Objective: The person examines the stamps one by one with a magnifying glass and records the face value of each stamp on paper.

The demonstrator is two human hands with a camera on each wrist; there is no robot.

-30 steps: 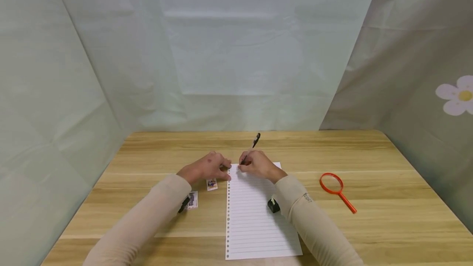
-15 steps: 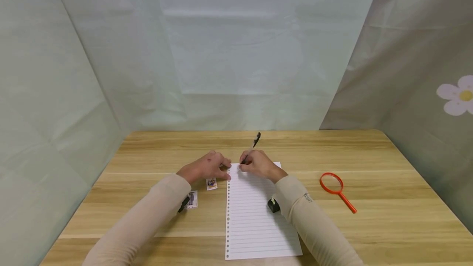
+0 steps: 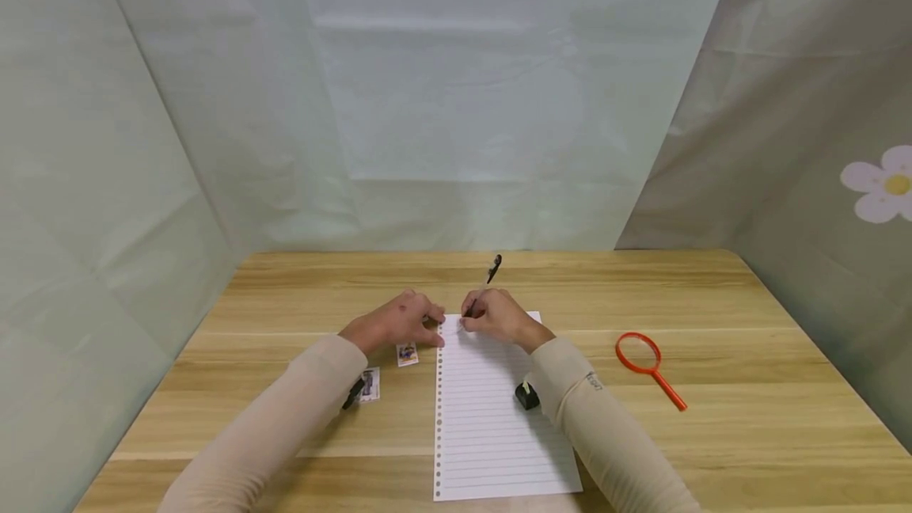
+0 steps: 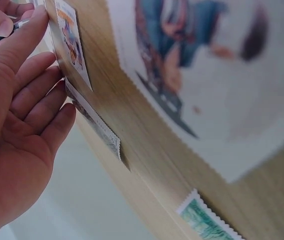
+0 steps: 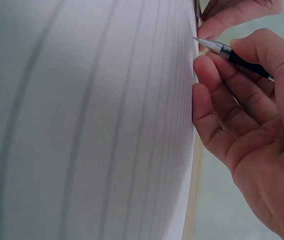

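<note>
Pen [image 3: 483, 285] is pinched in the right hand [image 3: 499, 317], tip on the top left corner of the lined sheet [image 3: 492, 418] on the wooden table [image 3: 748, 418]. Left hand [image 3: 399, 323] rests flat, fingers straight, pressing the sheet's edge beside a stamp [image 3: 407, 354]. Nothing's really moved since a second ago, same pose.

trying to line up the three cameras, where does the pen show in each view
Head: the pen sits at table centre, gripped by the right hand, tip at the top left corner of the lined paper.
Left wrist: only its tip at the top left edge.
Right wrist: upper right, tip at the paper's edge.
Shared landmark: the left hand fingertip beside the tip.
</note>
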